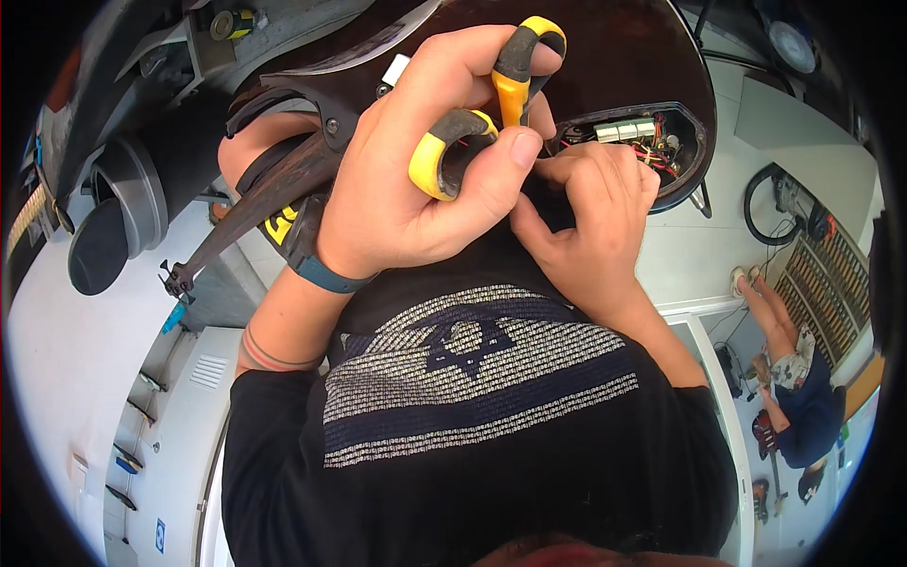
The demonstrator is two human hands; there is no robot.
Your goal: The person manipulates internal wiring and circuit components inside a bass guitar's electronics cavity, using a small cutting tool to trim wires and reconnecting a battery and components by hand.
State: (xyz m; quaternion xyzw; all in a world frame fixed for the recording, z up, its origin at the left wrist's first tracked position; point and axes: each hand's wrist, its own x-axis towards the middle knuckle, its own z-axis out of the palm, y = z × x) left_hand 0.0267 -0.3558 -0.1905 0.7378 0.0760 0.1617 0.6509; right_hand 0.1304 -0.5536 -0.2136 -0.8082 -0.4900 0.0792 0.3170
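Note:
A pair of scissors with yellow-and-black loop handles (513,94) sits in my left hand (406,161), which is closed around the loops. Its blades do not show. My right hand (595,203) is beside it at the near edge of an open wiring cavity (678,142). The right fingers are curled and pinched together; whatever is between them is hidden. Red and other coloured wires and a pale block (625,129) fill the cavity. It is cut into a dark, glossy guitar body (624,47) that lies before me.
The guitar's dark neck (269,194) reaches down to the left, past my left wrist. Left of it stands a grey and black cylindrical thing (132,208). Far right, another person (803,406) sits near a slatted wooden panel (827,293), with a guitar-like instrument (767,435).

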